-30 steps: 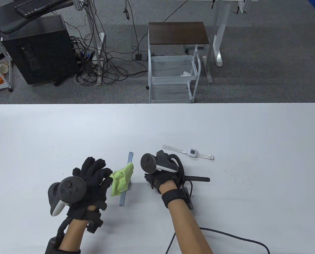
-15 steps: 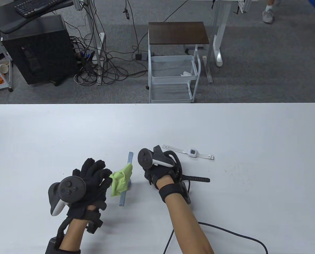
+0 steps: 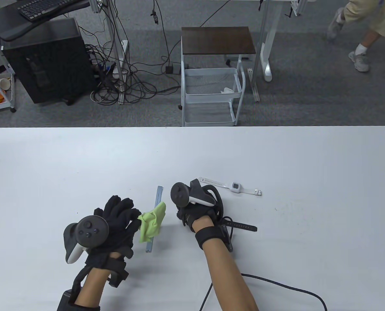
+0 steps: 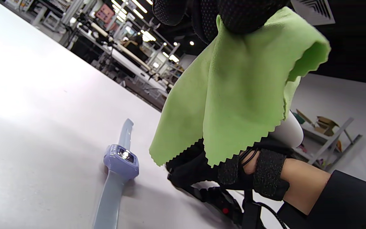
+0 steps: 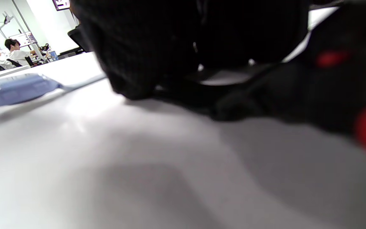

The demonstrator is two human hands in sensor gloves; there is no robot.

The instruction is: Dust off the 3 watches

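Left hand (image 3: 118,220): pinches green cloth (image 3: 152,223) above blue watch (image 4: 119,159).
Right hand (image 3: 195,215): at 3 o'clock, on black watch (image 3: 242,225); grip not visible.

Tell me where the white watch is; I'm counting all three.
In the table view, the white watch lies flat right of centre, just beyond the right hand, farther back than the black watch.
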